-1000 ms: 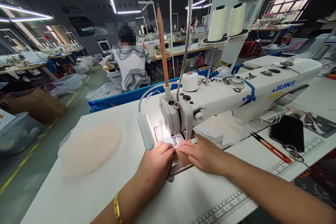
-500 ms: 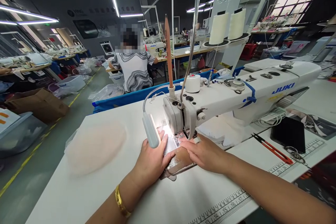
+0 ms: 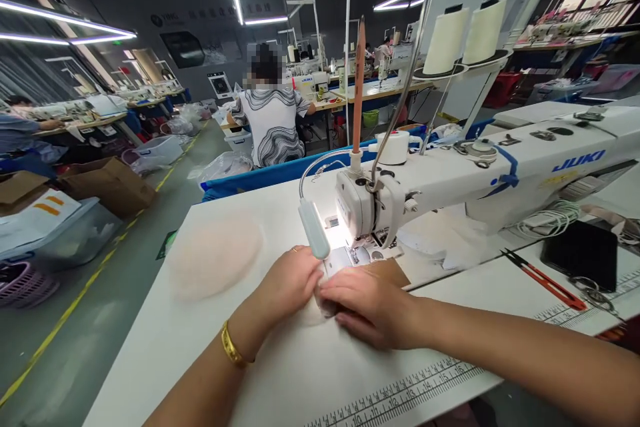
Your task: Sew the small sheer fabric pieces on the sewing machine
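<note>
My left hand (image 3: 293, 283), a gold bracelet on its wrist, is closed at the near side of the white sewing machine (image 3: 357, 203). My right hand (image 3: 367, 303) meets it, fingers pressed together. Between the fingertips a thin, sheer piece of fabric (image 3: 316, 313) shows, partly hidden and blurred; both hands seem to pinch it. It lies in front of the needle area, apart from the presser foot (image 3: 355, 255). Beside my right hand the brown plate (image 3: 390, 271) on the machine bed is partly covered. A pale lamp (image 3: 314, 230) shines on the needle area.
A pale sheer fabric piece (image 3: 215, 257) lies at the left of the table. To the right are red thread snips (image 3: 547, 283), a black phone (image 3: 580, 253) and keys (image 3: 593, 290). A ruler strip (image 3: 400, 400) runs along the front edge. A co-worker (image 3: 273, 113) sits ahead.
Both hands have drawn back from the needle toward me and come together on the sheer fabric. The brown plate's near part is now covered by my right hand. The view has shifted left.
</note>
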The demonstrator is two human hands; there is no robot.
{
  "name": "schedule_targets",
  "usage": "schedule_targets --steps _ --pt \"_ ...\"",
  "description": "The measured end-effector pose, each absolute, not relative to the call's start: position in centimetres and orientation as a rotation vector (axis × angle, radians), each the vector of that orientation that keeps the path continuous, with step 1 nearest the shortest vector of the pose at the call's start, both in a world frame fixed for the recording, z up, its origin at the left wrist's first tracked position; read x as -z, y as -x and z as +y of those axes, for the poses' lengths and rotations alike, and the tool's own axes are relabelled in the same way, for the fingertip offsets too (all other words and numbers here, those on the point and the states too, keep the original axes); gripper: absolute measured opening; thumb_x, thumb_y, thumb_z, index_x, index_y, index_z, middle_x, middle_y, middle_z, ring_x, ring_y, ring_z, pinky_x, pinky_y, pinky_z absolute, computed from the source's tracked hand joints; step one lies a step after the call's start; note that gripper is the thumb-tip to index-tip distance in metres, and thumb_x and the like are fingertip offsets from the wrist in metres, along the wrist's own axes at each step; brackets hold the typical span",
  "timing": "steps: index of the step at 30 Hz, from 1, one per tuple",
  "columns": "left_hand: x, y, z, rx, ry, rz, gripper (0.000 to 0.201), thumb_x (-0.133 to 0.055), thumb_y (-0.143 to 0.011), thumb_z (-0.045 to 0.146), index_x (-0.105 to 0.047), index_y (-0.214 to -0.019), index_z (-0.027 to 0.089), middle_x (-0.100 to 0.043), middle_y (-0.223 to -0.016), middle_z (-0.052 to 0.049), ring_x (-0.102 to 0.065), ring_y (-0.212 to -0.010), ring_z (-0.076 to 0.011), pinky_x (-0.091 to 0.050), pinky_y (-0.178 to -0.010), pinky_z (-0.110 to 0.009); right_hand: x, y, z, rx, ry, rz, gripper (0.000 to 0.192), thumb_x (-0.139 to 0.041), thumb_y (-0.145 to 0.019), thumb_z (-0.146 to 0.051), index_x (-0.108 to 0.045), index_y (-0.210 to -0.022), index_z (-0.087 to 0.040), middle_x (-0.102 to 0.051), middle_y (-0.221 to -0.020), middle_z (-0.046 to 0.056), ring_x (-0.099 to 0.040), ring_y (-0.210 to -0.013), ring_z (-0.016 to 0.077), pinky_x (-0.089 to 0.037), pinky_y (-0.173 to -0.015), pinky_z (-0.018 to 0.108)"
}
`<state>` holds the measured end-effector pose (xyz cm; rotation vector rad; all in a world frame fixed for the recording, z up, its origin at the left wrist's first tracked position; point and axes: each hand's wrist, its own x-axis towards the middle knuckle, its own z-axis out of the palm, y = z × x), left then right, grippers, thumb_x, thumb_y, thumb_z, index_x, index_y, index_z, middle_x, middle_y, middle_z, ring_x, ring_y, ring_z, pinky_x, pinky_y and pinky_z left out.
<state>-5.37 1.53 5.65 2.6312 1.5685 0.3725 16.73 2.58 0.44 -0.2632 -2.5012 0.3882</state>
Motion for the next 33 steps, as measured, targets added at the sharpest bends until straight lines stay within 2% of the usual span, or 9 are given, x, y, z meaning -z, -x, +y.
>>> schedule_targets --steps 2,7,12,14,18,21,24,29,33 --pt "-5.7 5.1 1.2 -0.119 -2.530 1.787 0.012 -0.061 -0.095 0.019 -0.067 -0.105 0.021 -0.070 -0.106 -0.009 -0.068 -0.099 -0.0291 -0.053 -0.080 -0.036 0.0 -15.7 2.0 -0.374 0.208 -2.529 0.029 -0.055 -0.097 -0.018 -0.060 -0.125 -0.015 -0.070 -0.103 0.011 -0.062 -0.096 0.0246 -0.053 -0.086 0.038" --pt "-6.2 5.3 -0.6 0.121 -2.337 2.074 0.017 -0.053 -0.098 0.023 -0.060 -0.082 0.019 -0.060 -0.066 -0.006 -0.060 -0.058 -0.0282 -0.039 -0.054 -0.033 0.1 -16.5 2.3 -0.254 0.137 -2.631 0.020 -0.053 -0.095 -0.011 -0.071 -0.099 -0.019 -0.067 -0.090 0.005 -0.054 -0.082 0.0203 -0.043 -0.073 0.034" --pt "-5.8 4.4 -0.5 -0.201 -2.581 1.885 0.018 -0.069 -0.091 0.036 -0.061 -0.085 0.020 -0.066 -0.095 -0.012 -0.063 -0.089 -0.0333 -0.048 -0.071 -0.039 -0.1 -20.0 4.1 -0.408 0.417 -2.550 0.025 -0.062 -0.088 -0.004 -0.074 -0.096 -0.025 -0.063 -0.094 0.001 -0.054 -0.086 0.0174 -0.037 -0.075 0.031" --pt "-5.1 3.6 0.1 -0.399 -2.530 1.695 0.018 -0.069 -0.089 0.036 -0.059 -0.084 0.021 -0.066 -0.101 -0.009 -0.063 -0.090 -0.0296 -0.050 -0.073 -0.038 0.0 -20.8 4.3 -0.421 0.460 -2.501 0.028 -0.062 -0.087 -0.004 -0.075 -0.097 -0.026 -0.060 -0.092 0.001 -0.053 -0.086 0.0178 -0.037 -0.076 0.032" --pt "-3.7 2.6 0.8 -0.628 -2.207 1.501 0.018 -0.059 -0.087 0.030 -0.050 -0.074 0.022 -0.066 -0.088 -0.004 -0.064 -0.079 -0.0230 -0.049 -0.066 -0.033 -0.4 -21.4 4.2 -0.563 0.411 -2.399 0.024 -0.056 -0.091 -0.008 -0.073 -0.100 -0.023 -0.060 -0.098 0.003 -0.055 -0.089 0.0182 -0.044 -0.081 0.032" --pt "-3.5 2.3 0.6 -0.663 -1.863 1.399 0.015 -0.056 -0.087 0.031 -0.048 -0.076 0.023 -0.063 -0.070 0.001 -0.063 -0.064 -0.0193 -0.046 -0.056 -0.029 -1.2 -21.5 4.0 -0.755 0.547 -2.336 0.014 -0.057 -0.099 -0.024 -0.065 -0.110 -0.020 -0.062 -0.100 0.004 -0.056 -0.084 0.0184 -0.047 -0.078 0.032" --pt "-3.6 2.0 0.3 -0.671 -1.621 1.355 0.013 -0.058 -0.084 0.031 -0.048 -0.080 0.024 -0.060 -0.062 0.005 -0.058 -0.054 -0.0165 -0.042 -0.050 -0.025 -1.5 -21.1 3.7 -0.890 0.763 -2.258 0.041 -0.070 -0.095 -0.044 -0.057 -0.124 -0.019 -0.066 -0.107 0.007 -0.059 -0.088 0.0215 -0.048 -0.076 0.033" --pt "-3.8 1.4 0.3 -0.701 -1.420 1.329 0.023 -0.065 -0.083 0.040 -0.049 -0.087 0.023 -0.056 -0.063 0.006 -0.055 -0.056 -0.0156 -0.041 -0.050 -0.024 -1.3 -20.3 3.4 -1.027 0.847 -2.161 0.027 -0.062 -0.095 -0.027 -0.058 -0.120 -0.019 -0.063 -0.083 -0.002 -0.058 -0.073 0.0173 -0.046 -0.075 0.032" --pt "-3.6 1.0 0.4 -0.706 -1.414 1.310 0.033 -0.069 -0.083 0.051 -0.059 -0.090 0.020 -0.056 -0.066 0.003 -0.055 -0.059 -0.0164 -0.046 -0.054 -0.026 -1.5 -20.4 3.4 -1.133 0.863 -2.087 0.026 -0.067 -0.093 -0.030 -0.060 -0.116 -0.019 -0.063 -0.081 -0.003 -0.057 -0.071 0.0157 -0.046 -0.072 0.030"
